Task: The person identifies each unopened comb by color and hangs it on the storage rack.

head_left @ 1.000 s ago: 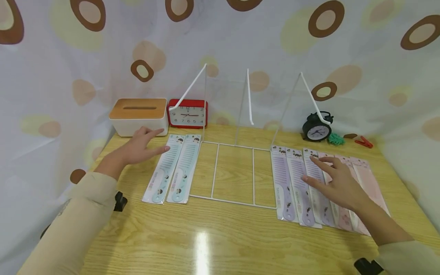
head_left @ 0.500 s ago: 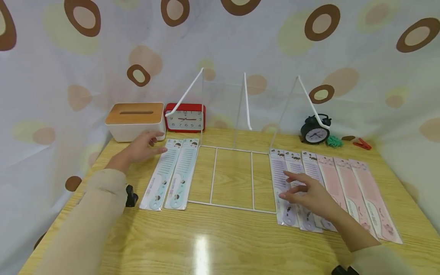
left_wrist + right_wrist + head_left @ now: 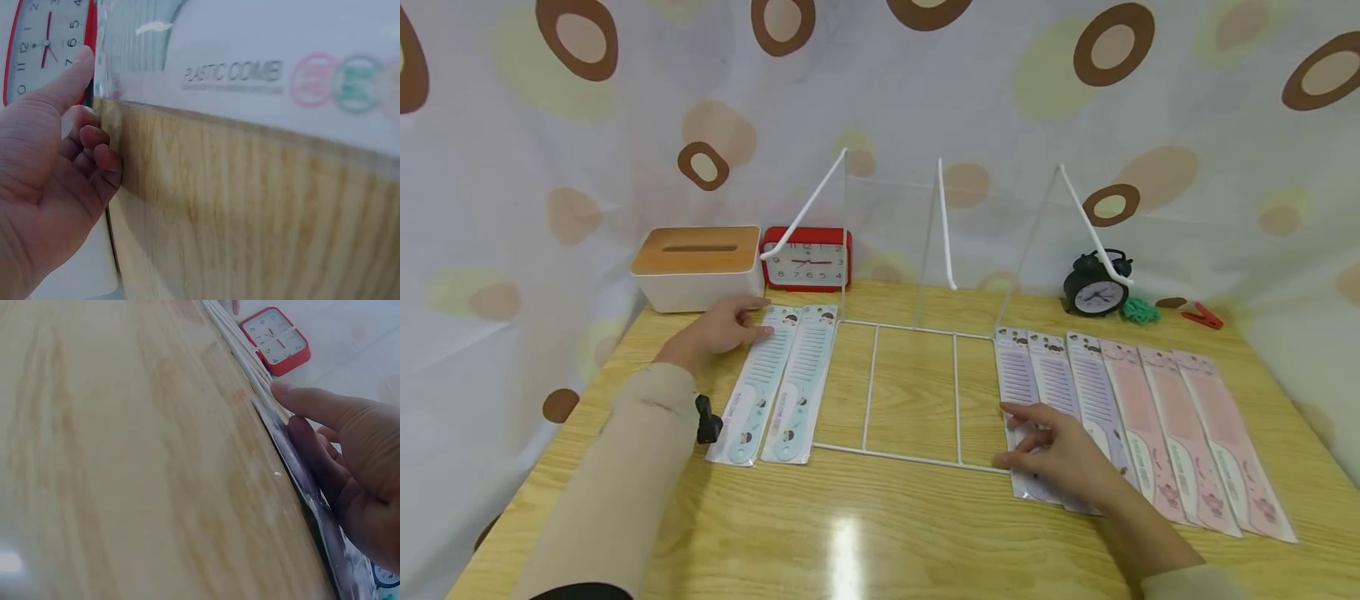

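Observation:
My left hand (image 3: 718, 329) is at the upper left edge of the leftmost of two packaged combs (image 3: 750, 400) with green-blue print. In the left wrist view its fingers bend loosely beside the pack, which reads "PLASTIC COMB" (image 3: 234, 74); whether they touch it is hard to tell. Over the lower part of the leftmost purple packaged comb (image 3: 1017, 367) lies my right hand (image 3: 1060, 454), thumb and forefinger apart at its left edge. Further purple packs (image 3: 1093, 379) and several pink packaged combs (image 3: 1165, 417) lie overlapping to the right.
A white wire rack (image 3: 910, 457) with three upright hooks (image 3: 946, 225) stands between the comb groups. Behind are a tissue box (image 3: 700, 283), a red clock (image 3: 807, 287), a black alarm clock (image 3: 1097, 296), a green coil (image 3: 1140, 312) and a red clip (image 3: 1202, 316).
My right hand has moved left and nearer to me, from above the purple and pink combs to the leftmost purple one. My left hand has come in closer to the leftmost green-blue comb, fingers bending more.

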The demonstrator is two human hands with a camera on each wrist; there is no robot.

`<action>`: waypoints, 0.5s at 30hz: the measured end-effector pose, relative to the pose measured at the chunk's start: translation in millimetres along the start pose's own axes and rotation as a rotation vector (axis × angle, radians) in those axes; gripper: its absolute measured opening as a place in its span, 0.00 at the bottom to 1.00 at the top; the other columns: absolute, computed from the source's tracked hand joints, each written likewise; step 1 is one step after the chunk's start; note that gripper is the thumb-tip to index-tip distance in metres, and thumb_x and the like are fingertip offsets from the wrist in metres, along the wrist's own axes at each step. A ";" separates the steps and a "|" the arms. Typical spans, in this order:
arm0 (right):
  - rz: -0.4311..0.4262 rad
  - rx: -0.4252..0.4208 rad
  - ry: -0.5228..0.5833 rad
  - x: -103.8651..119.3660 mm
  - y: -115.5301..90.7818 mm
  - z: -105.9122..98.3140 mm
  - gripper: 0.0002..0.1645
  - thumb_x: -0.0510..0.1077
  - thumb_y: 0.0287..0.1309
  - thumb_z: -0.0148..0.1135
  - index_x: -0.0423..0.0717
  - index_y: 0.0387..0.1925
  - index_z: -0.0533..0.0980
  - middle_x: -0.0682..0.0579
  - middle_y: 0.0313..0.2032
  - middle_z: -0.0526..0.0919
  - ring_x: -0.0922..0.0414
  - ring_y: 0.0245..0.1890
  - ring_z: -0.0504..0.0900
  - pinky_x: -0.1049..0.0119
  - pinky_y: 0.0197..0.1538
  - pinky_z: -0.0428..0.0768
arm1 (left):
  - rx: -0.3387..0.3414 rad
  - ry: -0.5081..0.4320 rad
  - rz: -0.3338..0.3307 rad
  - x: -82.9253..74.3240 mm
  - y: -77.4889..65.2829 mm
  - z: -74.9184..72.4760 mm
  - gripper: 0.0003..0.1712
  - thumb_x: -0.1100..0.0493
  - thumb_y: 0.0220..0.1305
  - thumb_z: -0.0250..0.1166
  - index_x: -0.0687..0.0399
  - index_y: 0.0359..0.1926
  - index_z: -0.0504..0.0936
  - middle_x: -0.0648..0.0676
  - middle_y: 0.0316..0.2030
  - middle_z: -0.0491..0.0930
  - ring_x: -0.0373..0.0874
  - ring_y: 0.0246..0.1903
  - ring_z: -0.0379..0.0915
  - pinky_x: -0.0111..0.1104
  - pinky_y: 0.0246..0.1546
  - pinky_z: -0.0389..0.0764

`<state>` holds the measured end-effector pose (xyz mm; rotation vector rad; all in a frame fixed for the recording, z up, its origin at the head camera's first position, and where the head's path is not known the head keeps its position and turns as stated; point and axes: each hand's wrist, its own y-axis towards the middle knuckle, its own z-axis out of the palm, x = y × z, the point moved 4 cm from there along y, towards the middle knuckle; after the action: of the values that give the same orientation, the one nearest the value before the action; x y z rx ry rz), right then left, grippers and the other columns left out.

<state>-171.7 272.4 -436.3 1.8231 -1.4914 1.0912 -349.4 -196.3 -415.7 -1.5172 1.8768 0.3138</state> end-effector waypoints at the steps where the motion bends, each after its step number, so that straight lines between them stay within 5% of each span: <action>1: -0.012 0.002 -0.008 -0.6 0.4 0.2 0.45 0.45 0.47 0.80 0.39 0.67 0.71 0.41 0.49 0.79 0.63 0.31 0.85 0.69 0.31 0.80 | 0.008 0.008 -0.001 1.0 1.5 -0.7 0.39 0.49 0.67 0.66 0.52 0.74 0.65 0.56 0.38 0.66 0.49 0.40 0.63 0.36 0.39 0.65; 7: -0.045 0.031 -0.062 -3.2 -1.0 0.3 0.46 0.48 0.45 0.80 0.39 0.66 0.73 0.48 0.41 0.84 0.63 0.31 0.84 0.73 0.40 0.76 | 0.095 0.105 0.045 1.5 7.9 -7.0 0.44 0.47 0.64 0.69 0.54 0.75 0.63 0.54 0.30 0.69 0.47 0.32 0.66 0.35 0.34 0.66; 15: -0.002 0.050 -0.056 -0.7 -2.7 -0.3 0.47 0.48 0.46 0.80 0.37 0.66 0.72 0.45 0.45 0.81 0.64 0.32 0.84 0.71 0.34 0.76 | 0.196 0.198 0.061 -2.7 15.1 -8.3 0.48 0.45 0.63 0.70 0.52 0.77 0.59 0.54 0.29 0.69 0.46 0.32 0.66 0.36 0.36 0.65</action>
<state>-169.2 273.6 -436.5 1.9031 -1.5062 1.0943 -366.3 -194.7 -411.3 -1.4020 2.0447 0.0047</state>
